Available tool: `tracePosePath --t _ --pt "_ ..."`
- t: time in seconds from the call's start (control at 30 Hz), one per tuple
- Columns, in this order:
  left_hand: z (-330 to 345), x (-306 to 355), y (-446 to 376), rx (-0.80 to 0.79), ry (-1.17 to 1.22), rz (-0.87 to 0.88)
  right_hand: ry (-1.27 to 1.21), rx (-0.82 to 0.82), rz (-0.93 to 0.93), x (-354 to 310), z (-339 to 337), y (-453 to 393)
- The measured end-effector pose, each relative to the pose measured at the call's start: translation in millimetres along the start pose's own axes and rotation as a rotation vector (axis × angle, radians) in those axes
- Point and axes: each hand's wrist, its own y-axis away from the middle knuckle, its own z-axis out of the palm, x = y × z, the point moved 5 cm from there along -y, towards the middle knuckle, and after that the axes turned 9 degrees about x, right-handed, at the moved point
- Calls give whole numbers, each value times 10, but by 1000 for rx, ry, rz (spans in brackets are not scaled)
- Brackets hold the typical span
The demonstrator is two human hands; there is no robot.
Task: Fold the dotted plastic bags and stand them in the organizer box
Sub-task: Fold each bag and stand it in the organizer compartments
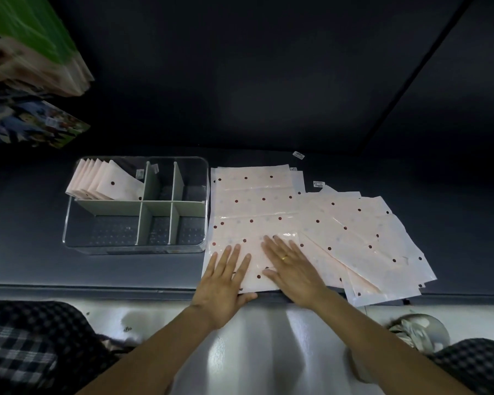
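- Both hands are lying flat on the near end of the top dotted bag (251, 212), fingers straight and spread. The left hand (226, 277) is pressing near the bag's left corner and the right hand (290, 269) is sitting just beside it toward the middle. Neither one is gripping anything, it's palms-down smoothing.
- That bag is lying unfolded on the dark shelf (126, 269), just right of the clear organizer box (134, 248), with its near edge reaching the shelf's lip.
- Looks to me like the flattening step before the first fold, so I'd be pushing air out toward the far end first. There's a shiny wrinkled patch by the right fingertips that's probably still needing a pass.
- Old crease lines are already running across the bag, so folding along those should be giving packets that match the others.
- The loose bags (362, 240) fanned out to the right are overlapping this one's edge, so I'd be watching not to drag them along.
- The folded bags (103, 181) are leaning in the box's back-left compartment, and the other compartments look empty as far as I can tell.
- Slippery plastic, so I'd be keeping one palm down while the other is lifting an edge.
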Motion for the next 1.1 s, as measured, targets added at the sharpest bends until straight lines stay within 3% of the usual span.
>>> tracePosePath --t 0.13,0.3,0.43,0.53,0.63,0.9,1.1 --pt "-33 -173 133 13 -31 27 7 2 97 315 -76 193" --pt "-90 -179 142 32 -5 -31 -436 175 515 424 -332 96" --pt "-143 -87 109 30 28 -64 -615 93 735 448 -390 -112" --pt "-159 -9 68 -6 42 -100 -893 -36 969 500 -389 -130" --pt "-199 56 42 20 73 -118 -913 -194 981 458 -446 -53" --pt "-274 448 34 191 216 -45 -1371 -46 1224 -1 -468 506" --pt "-256 501 120 293 374 -117 -1458 -73 1073 -422 -665 762"
